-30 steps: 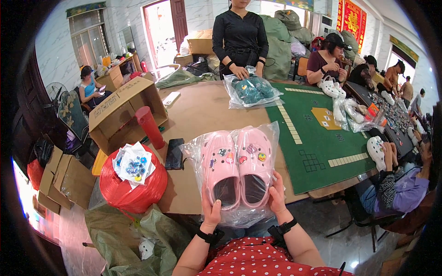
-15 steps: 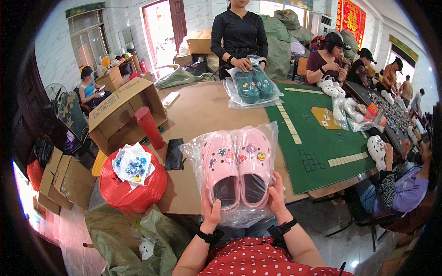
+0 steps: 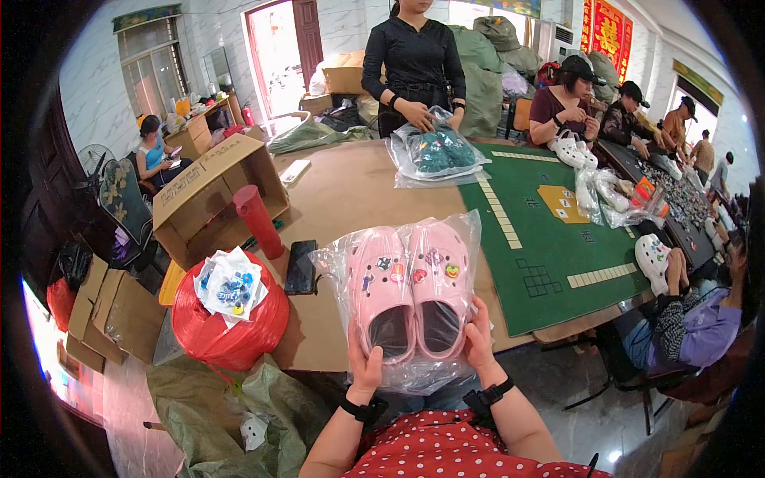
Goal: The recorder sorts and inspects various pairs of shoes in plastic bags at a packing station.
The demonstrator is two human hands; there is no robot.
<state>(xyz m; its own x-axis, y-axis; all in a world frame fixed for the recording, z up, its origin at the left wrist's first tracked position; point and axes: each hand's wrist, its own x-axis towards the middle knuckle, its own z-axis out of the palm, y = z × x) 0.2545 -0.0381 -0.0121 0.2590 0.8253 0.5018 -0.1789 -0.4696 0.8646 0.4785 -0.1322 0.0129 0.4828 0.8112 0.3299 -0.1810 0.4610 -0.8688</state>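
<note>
Pink clogs: I'm seeing the pink clogs (image 3: 402, 295) lying side by side, charms facing up and toes pointing away, inside a clear bag (image 3: 414, 378) over the near edge of the tabletop (image 3: 335, 191); whether the tabletop is bearing any weight, I cannot tell.
Left grip: The left grip (image 3: 367, 366) is closing in on the left heel through the plastic, thumb on top.
Right grip: The right grip (image 3: 480, 341) is clasping the right heel side likewise; some fingers are hiding underneath.
Holding step: I'm judging this as steadying the bagged pair between both grips.
Next move: By my judgement, any shift is calling for level, matched hands and care with the loose, slippery plastic.
Left side: A black phone (image 3: 301, 268) is lying just beside the bag's corner, crowding leftward travel; beyond it are standing a red twine roll (image 3: 231, 344) with charms on white paper (image 3: 231, 285), a leaning red cylinder (image 3: 260, 222) and a cardboard box (image 3: 219, 187).
Right side: A green mat (image 3: 550, 247) is covering the tabletop there.
Far side: A co-worker's hands (image 3: 417, 114) are handling bagged green clogs (image 3: 437, 153), well apart.
</note>
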